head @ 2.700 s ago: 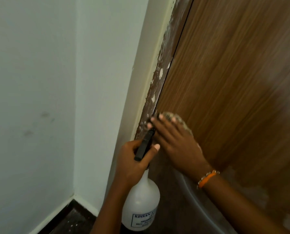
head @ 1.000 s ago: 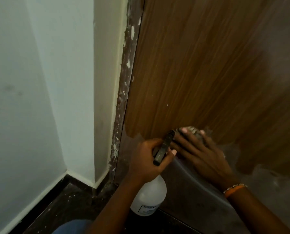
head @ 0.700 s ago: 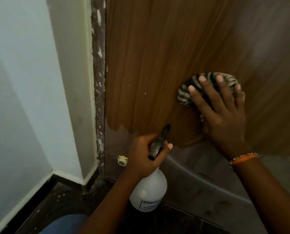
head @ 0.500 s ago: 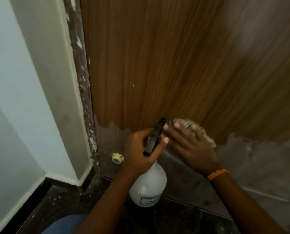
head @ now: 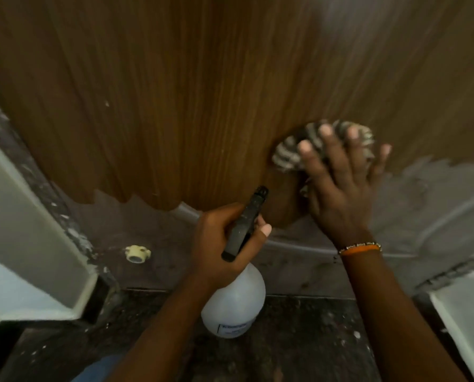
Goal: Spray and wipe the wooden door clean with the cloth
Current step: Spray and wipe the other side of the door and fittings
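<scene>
Low on the wooden door [head: 202,92] — right hand [head: 337,188] pressing the striped cloth [head: 288,153], left hand [head: 219,241] holding the spray bottle [head: 234,304].

Right fingers straight and spread, flat over the bunched cloth, which lies against the brown wood just above the pale grey lower band [head: 423,194]. Orange bracelet [head: 360,248] at that wrist. Left fingers curled round the bottle's neck, black nozzle [head: 246,219] pointing up at the door, white body hanging over the dark floor [head: 299,340]. Small cream door stopper [head: 136,253] fixed low on the left.
</scene>
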`<action>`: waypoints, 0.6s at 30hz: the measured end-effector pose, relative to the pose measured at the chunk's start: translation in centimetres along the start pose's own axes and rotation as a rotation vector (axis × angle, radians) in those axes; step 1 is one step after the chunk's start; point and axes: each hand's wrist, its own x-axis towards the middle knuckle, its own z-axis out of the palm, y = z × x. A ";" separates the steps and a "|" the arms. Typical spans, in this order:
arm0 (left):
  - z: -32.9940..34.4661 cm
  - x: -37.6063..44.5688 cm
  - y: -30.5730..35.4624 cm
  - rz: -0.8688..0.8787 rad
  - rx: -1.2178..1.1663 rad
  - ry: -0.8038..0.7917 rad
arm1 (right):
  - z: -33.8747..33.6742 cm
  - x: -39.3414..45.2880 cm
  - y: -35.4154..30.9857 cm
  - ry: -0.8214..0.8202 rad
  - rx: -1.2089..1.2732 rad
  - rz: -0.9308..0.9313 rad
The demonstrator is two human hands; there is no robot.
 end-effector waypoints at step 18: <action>9.2 1.4 0.1 0.036 0.188 0.016 | -2.3 -5.0 3.4 -0.032 0.226 0.860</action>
